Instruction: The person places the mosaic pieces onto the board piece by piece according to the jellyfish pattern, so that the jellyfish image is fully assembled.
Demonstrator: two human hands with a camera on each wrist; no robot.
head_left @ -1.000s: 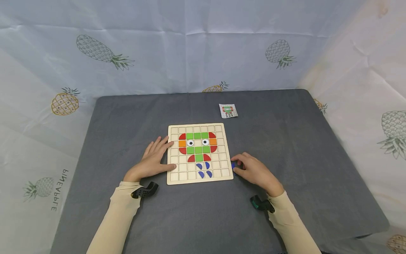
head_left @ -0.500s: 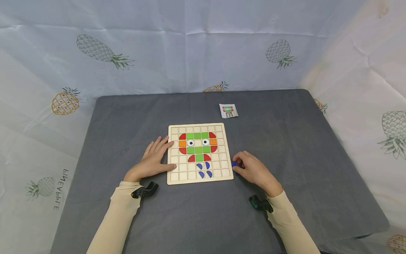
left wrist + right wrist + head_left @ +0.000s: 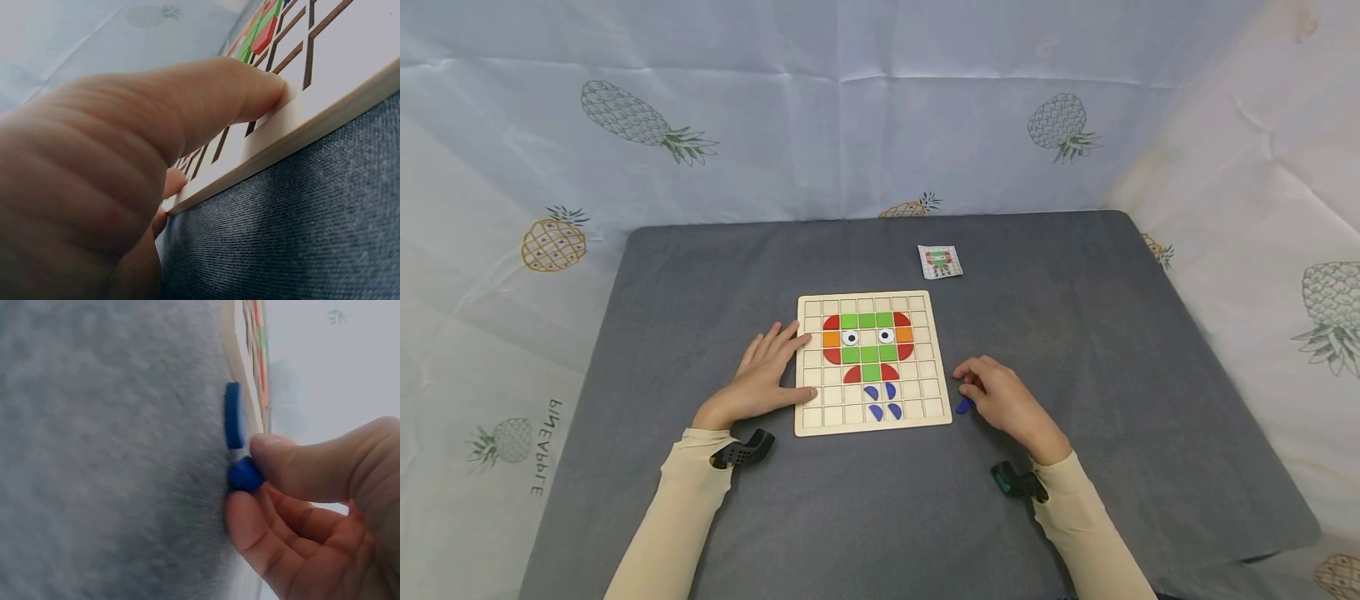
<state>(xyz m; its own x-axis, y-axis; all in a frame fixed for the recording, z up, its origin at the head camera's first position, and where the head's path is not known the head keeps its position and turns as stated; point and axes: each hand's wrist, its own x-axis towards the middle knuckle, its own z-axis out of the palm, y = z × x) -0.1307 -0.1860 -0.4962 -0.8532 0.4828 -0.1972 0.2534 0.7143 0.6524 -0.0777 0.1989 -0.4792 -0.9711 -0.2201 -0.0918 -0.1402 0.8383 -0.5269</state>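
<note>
A light wooden grid board (image 3: 930,392) lies on the grey table, bearing red, green and orange tiles, two eye tiles (image 3: 850,338) and several blue rounded tiles (image 3: 871,392). My left hand (image 3: 760,383) rests on the board's left edge with straight, spread fingers; its thumb (image 3: 250,90) lies on the rim. Right of the board, my right hand (image 3: 1003,404) pinches a small blue tile (image 3: 245,474) between thumb and a fingertip, low over the cloth. A second blue tile (image 3: 234,415) lies on the table beside the board. The pinched tile is hidden in the head view.
A small printed card (image 3: 940,262) with a similar coloured figure lies behind the board, toward the right. Grey cloth covers the table (image 3: 850,517). White curtains (image 3: 865,125) with pineapple prints hang behind and at both sides.
My right hand's fingers have shifted slightly right, away from the board, and drawn together. A blue tile now shows nearer me, below the thumb. The left hand and board stay still.
</note>
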